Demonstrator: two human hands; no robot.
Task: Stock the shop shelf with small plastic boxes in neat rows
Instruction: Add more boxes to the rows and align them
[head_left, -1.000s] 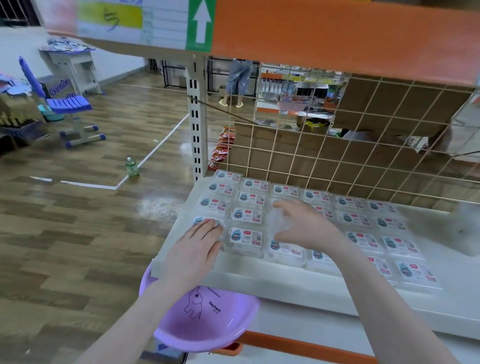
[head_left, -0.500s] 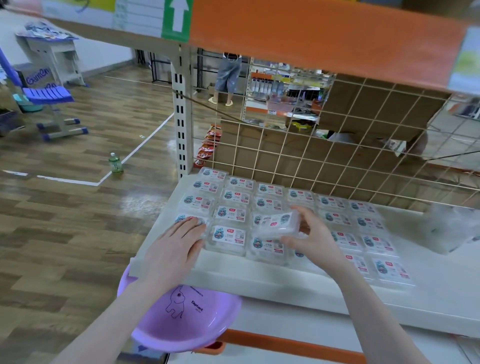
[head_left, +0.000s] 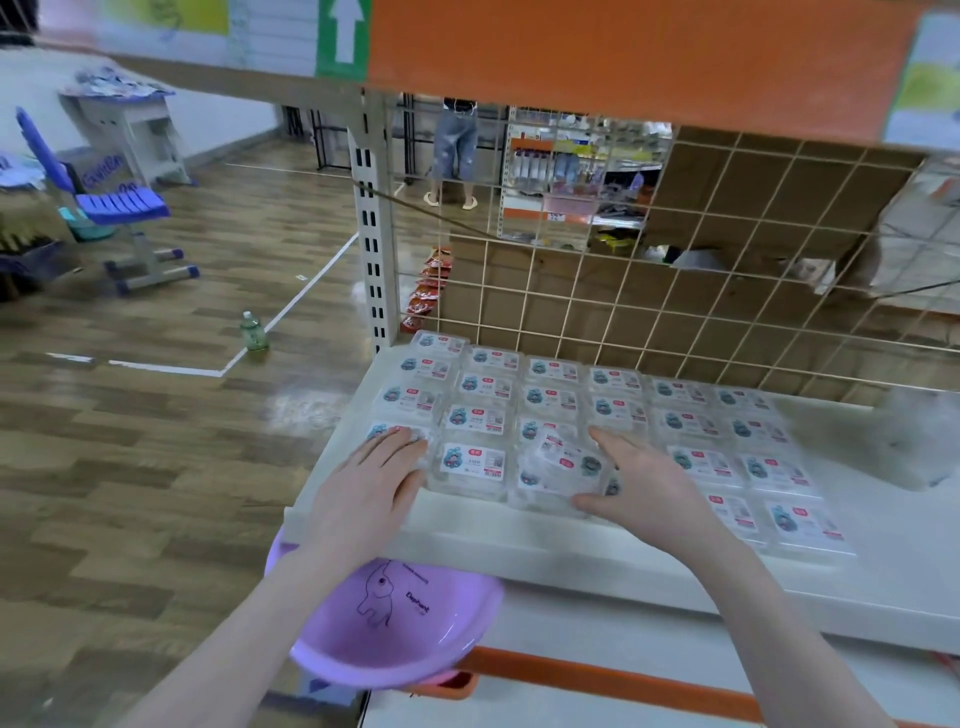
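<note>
Holding a tilted small plastic box (head_left: 563, 460) over the shelf's (head_left: 519, 540) front row, right hand (head_left: 641, 480) grips it w/ thumb and fingers. Left hand (head_left: 371, 480) lies flat, fingers straight, on the front-left box (head_left: 397, 434). Held box looks blurred, prob. touching boxes below.

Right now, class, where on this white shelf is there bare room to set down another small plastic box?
The white shelf is bare at its right end, beyond the last clear labelled boxes, and along the front lip. The left and middle are packed in rows, with the left hand and right hand there.
</note>
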